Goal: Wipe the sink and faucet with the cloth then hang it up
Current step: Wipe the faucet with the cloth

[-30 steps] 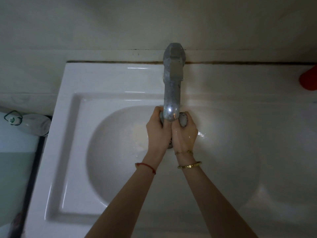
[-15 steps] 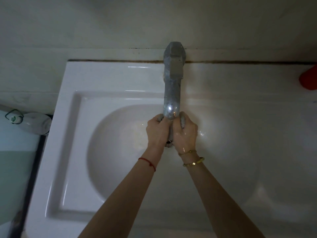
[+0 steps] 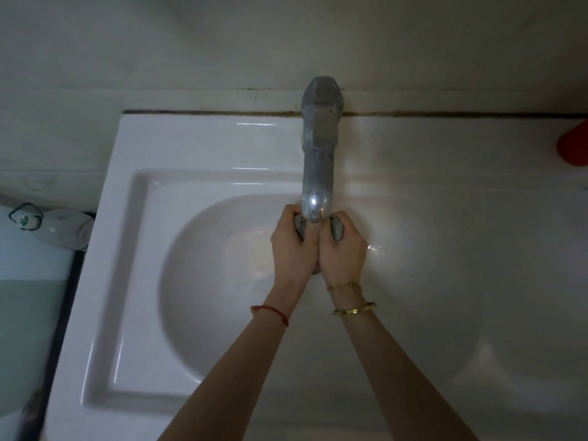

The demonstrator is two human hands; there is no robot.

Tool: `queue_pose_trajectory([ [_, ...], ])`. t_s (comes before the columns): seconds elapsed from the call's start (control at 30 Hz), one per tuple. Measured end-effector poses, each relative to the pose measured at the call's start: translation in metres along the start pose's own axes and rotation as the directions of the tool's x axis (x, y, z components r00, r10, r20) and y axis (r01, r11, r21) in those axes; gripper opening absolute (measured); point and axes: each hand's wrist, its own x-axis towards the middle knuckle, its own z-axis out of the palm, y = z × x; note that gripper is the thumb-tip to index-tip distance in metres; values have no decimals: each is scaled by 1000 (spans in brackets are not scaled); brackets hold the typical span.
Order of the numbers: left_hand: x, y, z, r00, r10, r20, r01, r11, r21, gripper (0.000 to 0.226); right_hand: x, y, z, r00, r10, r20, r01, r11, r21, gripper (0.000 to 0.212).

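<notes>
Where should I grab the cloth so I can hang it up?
Grab the grey end of the cloth poking out above the right hand, coming from the right side. The rest is bunched inside both fists under the faucet, so only the ends stick out.

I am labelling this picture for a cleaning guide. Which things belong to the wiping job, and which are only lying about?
Belong to the job:
- grey cloth, gripped by left hand and right hand
- faucet
- sink

Only lying about:
- white bottle left of the sink
- red object at the right edge
</notes>
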Motion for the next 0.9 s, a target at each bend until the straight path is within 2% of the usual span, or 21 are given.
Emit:
queue_pose_trajectory([
  [0.13, 0, 4, 2, 997, 18, -71, -22, 999, -50, 34, 6, -7, 8, 986, 169, -2, -168, 978, 123, 39],
  [0.23, 6, 8, 3, 994, -86, -70, 78, 991, -112, 37, 9, -9, 13, 980, 197, 33, -200, 954, 226, 33],
  [0.37, 14, 6, 4, 980, -200, -8, 198, 973, -119, 44, 12, -3, 12, 997, 70, 19, -73, 970, 231, 44],
  [0.43, 13, 8, 5, 966, -257, 29, 258, 962, -88, 42, 11, 0, 8, 1000, -9, 14, 6, 979, 203, 42],
  [0.5, 13, 9, 4, 941, -332, 60, 336, 939, -72, 38, 9, 3, 4, 992, -124, 21, 120, 985, 121, 33],
  [0.6, 15, 9, 3, 901, -421, 106, 426, 904, -34, 36, 7, 8, -6, 963, -251, 94, 250, 968, 14, 35],
  [0.7, 11, 6, 2, 920, -371, 128, 375, 927, -9, 35, 8, 8, -21, 954, -241, 181, 244, 970, 7, 31],
  [0.8, 3, 5, -4, 949, -278, 148, 293, 952, -87, 31, 8, 4, -36, 947, -191, 259, 210, 977, -46, 46],
  [0.9, 0, 7, -10, 959, -213, 190, 244, 957, -159, 50, 6, -16, -50, 942, -233, 242, 259, 962, -81, 61],
])
